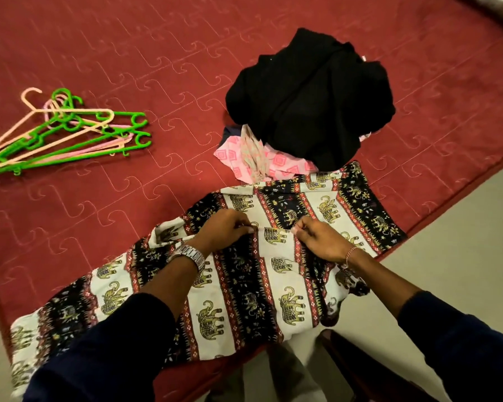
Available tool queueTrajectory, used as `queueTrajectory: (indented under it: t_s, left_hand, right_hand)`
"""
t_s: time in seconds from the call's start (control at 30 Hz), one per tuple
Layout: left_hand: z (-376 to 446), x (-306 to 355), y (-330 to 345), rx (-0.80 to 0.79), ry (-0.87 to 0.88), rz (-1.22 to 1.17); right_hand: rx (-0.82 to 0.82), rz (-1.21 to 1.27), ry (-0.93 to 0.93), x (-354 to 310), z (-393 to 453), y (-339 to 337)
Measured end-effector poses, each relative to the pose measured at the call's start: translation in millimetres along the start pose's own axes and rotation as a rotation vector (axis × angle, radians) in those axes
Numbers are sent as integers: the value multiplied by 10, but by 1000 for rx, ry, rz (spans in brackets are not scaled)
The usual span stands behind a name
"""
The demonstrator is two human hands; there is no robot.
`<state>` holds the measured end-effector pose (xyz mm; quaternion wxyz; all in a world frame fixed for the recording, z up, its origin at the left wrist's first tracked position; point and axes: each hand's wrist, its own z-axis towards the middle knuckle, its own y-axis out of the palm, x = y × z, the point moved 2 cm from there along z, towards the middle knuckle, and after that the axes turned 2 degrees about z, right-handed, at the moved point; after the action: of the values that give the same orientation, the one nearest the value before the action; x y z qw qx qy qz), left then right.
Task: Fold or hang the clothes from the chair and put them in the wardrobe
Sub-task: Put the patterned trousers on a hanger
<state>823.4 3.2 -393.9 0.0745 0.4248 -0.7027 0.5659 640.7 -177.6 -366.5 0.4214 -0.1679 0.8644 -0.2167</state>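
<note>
Red bed (186,82) — hands pinch elephant-print garment (276,285).

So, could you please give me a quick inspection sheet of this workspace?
Surface: red quilted bedspread.
Job's things: elephant-print garment spread flat at the bed edge; black clothes pile on a pink patterned cloth.
Clutter: green and pink plastic hangers heaped on the left.
Grippers: left hand and right hand each pinch the garment.
Cables: nothing seen.
Surroundings: pale floor.
</note>
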Motion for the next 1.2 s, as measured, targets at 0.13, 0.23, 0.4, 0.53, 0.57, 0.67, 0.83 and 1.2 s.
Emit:
queueTrajectory:
  t_s: [0.13, 0.23, 0.4, 0.53, 0.57, 0.67, 0.83, 1.2]
  left_hand:
    - [69, -76, -46, 88, -91, -5]
    - [98, -173, -83, 165, -134, 11]
    - [113, -282, -105, 283, -215, 38]
    - [109, -412, -114, 308, -199, 68]
    - [93, -439, -111, 292, -185, 77]
    - [46, -527, -128, 231, -138, 146]
    - [20, -704, -229, 257, -139, 181]
    - [-87, -731, -302, 172, -155, 135]
  right_hand:
    - [-254, -90, 160, 181, 25, -75]
    - [-406, -317, 271, 439, 10, -294]
    - [-190, -329, 234, 546, 207, -960]
    - [80, -520, 152, 583, 509, -1287]
    - [105, -626, 162, 597, 556, -1320]
    - [238, -784, 164, 666, 623, -1385]
    - [523, -649, 124, 780, 652, -1426]
    - [311, -436, 172, 743, 808, -1674]
